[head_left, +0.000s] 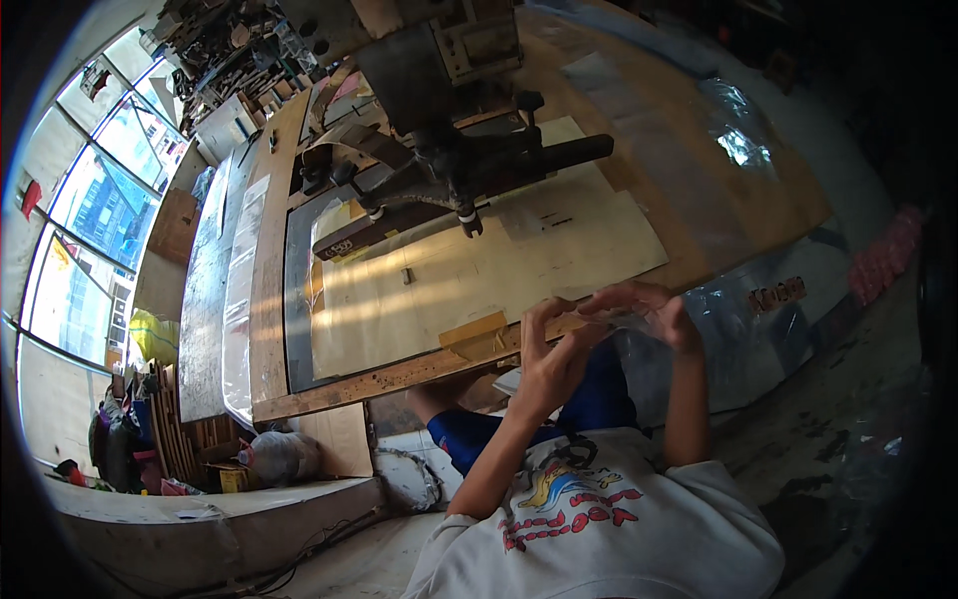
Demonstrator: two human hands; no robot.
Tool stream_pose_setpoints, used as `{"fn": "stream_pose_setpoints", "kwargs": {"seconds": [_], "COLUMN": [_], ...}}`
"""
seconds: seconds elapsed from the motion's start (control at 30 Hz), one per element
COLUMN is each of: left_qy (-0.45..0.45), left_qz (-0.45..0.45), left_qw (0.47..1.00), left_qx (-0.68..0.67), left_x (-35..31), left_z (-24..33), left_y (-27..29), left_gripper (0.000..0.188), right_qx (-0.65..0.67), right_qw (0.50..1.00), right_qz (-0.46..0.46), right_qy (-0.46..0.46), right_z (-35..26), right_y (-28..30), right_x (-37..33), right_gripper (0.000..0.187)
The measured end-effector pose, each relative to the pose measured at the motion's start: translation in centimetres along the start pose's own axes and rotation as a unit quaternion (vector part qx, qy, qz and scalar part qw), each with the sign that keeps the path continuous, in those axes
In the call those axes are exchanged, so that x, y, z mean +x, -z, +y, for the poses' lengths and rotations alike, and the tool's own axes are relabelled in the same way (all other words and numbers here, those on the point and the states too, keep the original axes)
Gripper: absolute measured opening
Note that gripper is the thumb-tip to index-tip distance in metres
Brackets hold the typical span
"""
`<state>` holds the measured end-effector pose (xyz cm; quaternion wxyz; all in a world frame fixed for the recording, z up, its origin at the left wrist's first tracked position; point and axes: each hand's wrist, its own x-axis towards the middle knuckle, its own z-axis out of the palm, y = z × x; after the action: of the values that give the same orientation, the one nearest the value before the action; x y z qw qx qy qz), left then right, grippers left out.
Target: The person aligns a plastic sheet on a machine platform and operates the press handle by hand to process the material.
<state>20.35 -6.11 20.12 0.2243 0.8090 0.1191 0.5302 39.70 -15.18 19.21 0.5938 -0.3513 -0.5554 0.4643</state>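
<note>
My left hand (552, 361) and my right hand (651, 307) are raised together just past the table's near edge. The fingers of both are bent and meet near their tips. Something thin and see-through seems to lie between them, too small and dim to name. Left of my hands, a strip of brown tape (473, 336) sticks to the near edge of a pale yellow sheet (489, 268) on the table. Over that sheet stands a dark machine head (439, 165) with a long slanting bar (569, 155). A few small dark pieces lie on the sheet.
The wooden table edge (369, 384) runs close before me. Clear plastic sheeting (699, 344) hangs at the right, near pink wrapped material (885, 255). Windows (100, 210) are at the left, above stacked boards (175, 429) and a clear plastic bag (282, 456).
</note>
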Motion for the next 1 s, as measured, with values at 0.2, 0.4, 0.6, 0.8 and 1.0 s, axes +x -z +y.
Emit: {"fn": "stream_pose_setpoints", "kwargs": {"seconds": [0.2, 0.4, 0.6, 0.8, 1.0], "left_qy": [-0.086, -0.077, -0.007, 0.162, 0.053], "left_qz": [-0.101, -0.012, 0.061, 0.084, -0.327], "left_qw": [0.975, 0.956, 0.961, 0.983, 0.922], "left_qx": [-0.177, -0.282, -0.269, 0.008, -0.201], "left_x": [9.4, 20.3, 35.7, 42.5, 18.5], "left_z": [1.3, 7.3, 6.4, -4.2, -1.0], "left_y": [-5.5, -9.4, -12.3, -14.9, -13.8], "left_gripper": [0.026, 0.007, 0.03, 0.067, 0.058], "right_qx": [0.017, 0.004, -0.033, -0.234, -0.383], "right_qw": [0.946, 0.937, 0.95, 0.868, 0.82], "right_qz": [0.232, 0.343, 0.308, 0.426, 0.379], "right_qy": [0.225, 0.068, -0.026, -0.099, -0.191], "right_z": [1.9, 4.0, 1.9, -11.6, -11.8], "right_y": [-1.0, -1.7, 0.4, 6.3, 22.1], "right_x": [-4.5, -6.3, -8.8, -5.5, -5.1], "right_gripper": [0.102, 0.061, 0.041, 0.044, 0.045]}}
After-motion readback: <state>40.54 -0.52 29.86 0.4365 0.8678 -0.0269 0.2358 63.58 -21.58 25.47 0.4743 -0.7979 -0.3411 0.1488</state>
